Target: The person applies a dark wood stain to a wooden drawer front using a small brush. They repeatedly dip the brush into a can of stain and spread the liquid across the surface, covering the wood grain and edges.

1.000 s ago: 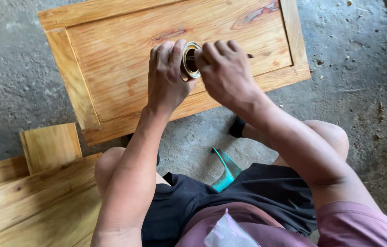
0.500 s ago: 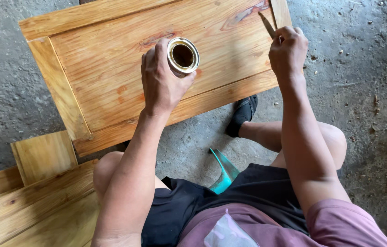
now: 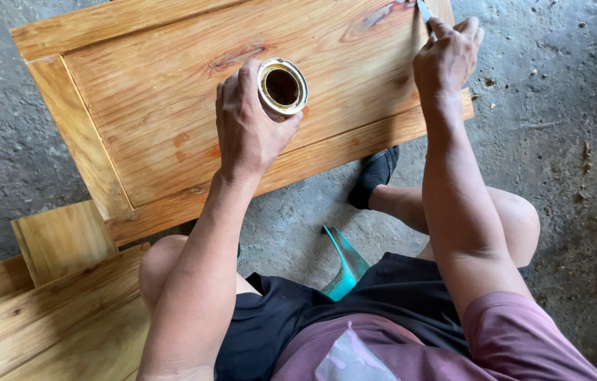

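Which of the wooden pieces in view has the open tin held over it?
The large framed wooden panel at the top: the left hand holds the tin over it. The loose boards at lower left have no hands near them.

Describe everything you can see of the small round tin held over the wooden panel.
The tin is a small, round, open-topped can with a pale metal rim stained yellowish-brown. Its inside looks dark brown, so the contents cannot be made out. It is upright, its mouth facing the camera, above the middle of the framed wooden panel. The left hand grips its side, fingers wrapped round it, hiding its wall and base. Whether it rests on the wood cannot be told.
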